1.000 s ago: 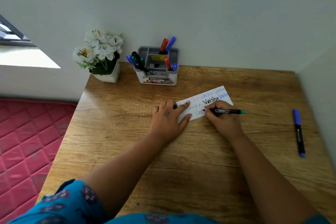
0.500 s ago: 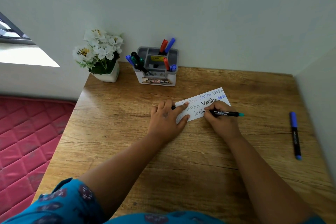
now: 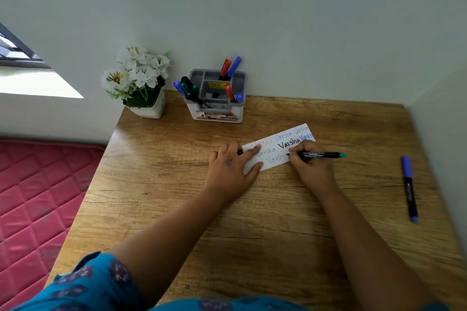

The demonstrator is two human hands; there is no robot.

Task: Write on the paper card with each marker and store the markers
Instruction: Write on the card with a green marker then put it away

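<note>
A white paper card (image 3: 275,151) lies on the wooden desk (image 3: 252,209), covered in handwritten words in several colours. My left hand (image 3: 231,169) presses flat on the card's left end, and a small black piece (image 3: 239,152) peeks out between its fingers. My right hand (image 3: 310,166) grips a black marker with a teal end (image 3: 321,155), its tip touching the card's lowest line. A blue-capped marker (image 3: 409,188) lies loose on the desk at the right. A grey marker holder (image 3: 217,98) at the back holds several markers.
A white pot of white flowers (image 3: 139,83) stands left of the holder at the desk's back corner. Walls close off the back and the right side. A pink quilted mattress (image 3: 38,197) lies below the desk's left edge.
The marker tip has moved a little to the right along the lowest line, and more letters stand there. My left hand has stayed on the card.
</note>
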